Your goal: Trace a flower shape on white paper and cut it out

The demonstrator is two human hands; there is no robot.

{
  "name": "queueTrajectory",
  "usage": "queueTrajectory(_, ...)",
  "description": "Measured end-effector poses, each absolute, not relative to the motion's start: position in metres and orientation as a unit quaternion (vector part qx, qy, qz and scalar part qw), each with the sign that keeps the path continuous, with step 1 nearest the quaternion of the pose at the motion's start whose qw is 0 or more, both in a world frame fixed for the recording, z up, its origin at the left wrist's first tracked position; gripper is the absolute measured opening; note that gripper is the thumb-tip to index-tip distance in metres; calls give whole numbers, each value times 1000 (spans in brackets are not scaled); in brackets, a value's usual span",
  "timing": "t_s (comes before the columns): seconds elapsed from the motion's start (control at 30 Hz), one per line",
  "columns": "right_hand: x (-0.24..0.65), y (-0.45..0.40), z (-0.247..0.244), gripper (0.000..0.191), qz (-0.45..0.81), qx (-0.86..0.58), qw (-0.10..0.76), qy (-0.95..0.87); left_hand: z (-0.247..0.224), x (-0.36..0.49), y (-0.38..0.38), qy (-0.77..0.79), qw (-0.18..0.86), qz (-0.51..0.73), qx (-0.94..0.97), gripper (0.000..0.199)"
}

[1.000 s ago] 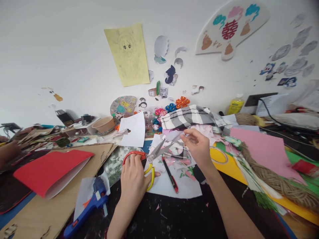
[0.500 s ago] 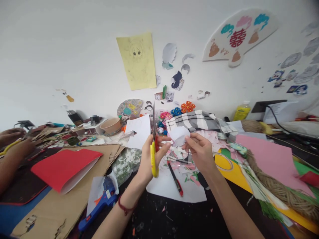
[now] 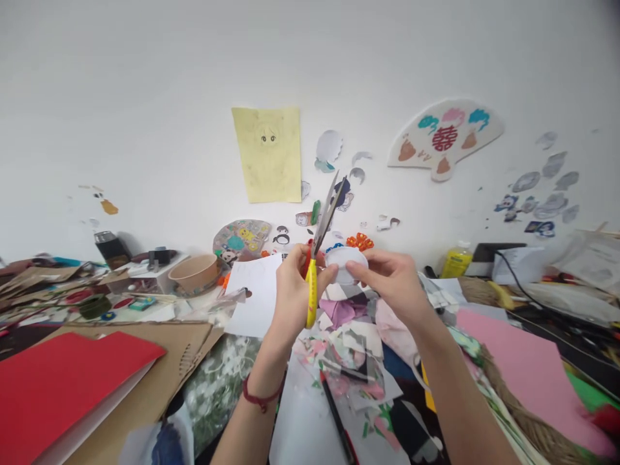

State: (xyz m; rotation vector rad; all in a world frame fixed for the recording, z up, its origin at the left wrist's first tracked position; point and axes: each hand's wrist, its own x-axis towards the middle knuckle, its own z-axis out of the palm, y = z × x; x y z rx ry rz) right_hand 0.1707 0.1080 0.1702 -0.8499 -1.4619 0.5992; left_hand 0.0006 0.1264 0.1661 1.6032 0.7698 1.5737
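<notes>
My left hand [image 3: 294,290] holds a pair of scissors [image 3: 312,271] upright, with one yellow handle showing below the fist and a red handle partly hidden behind my fingers. The steel blades [image 3: 327,213] point up and stand slightly apart. My right hand [image 3: 392,283] pinches a small rounded piece of white paper [image 3: 346,263] between thumb and fingers. The paper sits close to the scissors, and its lower edge is hidden by my fingers. A red cord bracelet [image 3: 259,397] circles my left wrist.
Below my hands lies a heap of paper scraps [image 3: 346,349] with a black-and-red marker [image 3: 336,403]. A red folder [image 3: 68,387] rests on cardboard at left. A kraft paper bowl [image 3: 194,272] stands further back, and a pink sheet [image 3: 530,368] lies at right.
Both hands have risen from the table and come closer together. The scissors, flat at first, now stand upright with blades tilted right. The white paper is now held up near them.
</notes>
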Motion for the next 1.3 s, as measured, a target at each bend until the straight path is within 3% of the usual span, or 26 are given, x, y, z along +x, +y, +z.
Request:
queueTrajectory(0.17, 172, 124, 161, 24, 316, -355, 630, -614, 165, -7, 140, 320, 342, 602, 646, 32)
queueTrajectory(0.33, 178, 130, 158, 25, 319, -337, 680, -567, 170, -22, 145, 363, 120, 593, 709, 21)
queueTrajectory(0.53, 184, 123, 165, 23, 212, -334, 754, -525, 174, -37, 142, 390, -71, 444, 804, 33)
queueTrajectory(0.73, 189, 118, 169, 24, 185, -304, 786, -505, 177, -36, 139, 393, -105, 398, 823, 28)
queueTrajectory(1.0, 185, 110, 173, 10, 171, -265, 792, -522, 179, -39, 135, 423, -90, 374, 821, 34)
queueTrajectory(1.3, 184, 113, 171, 7, 86, -258, 802, -533, 181, -41, 132, 435, -93, 363, 819, 38)
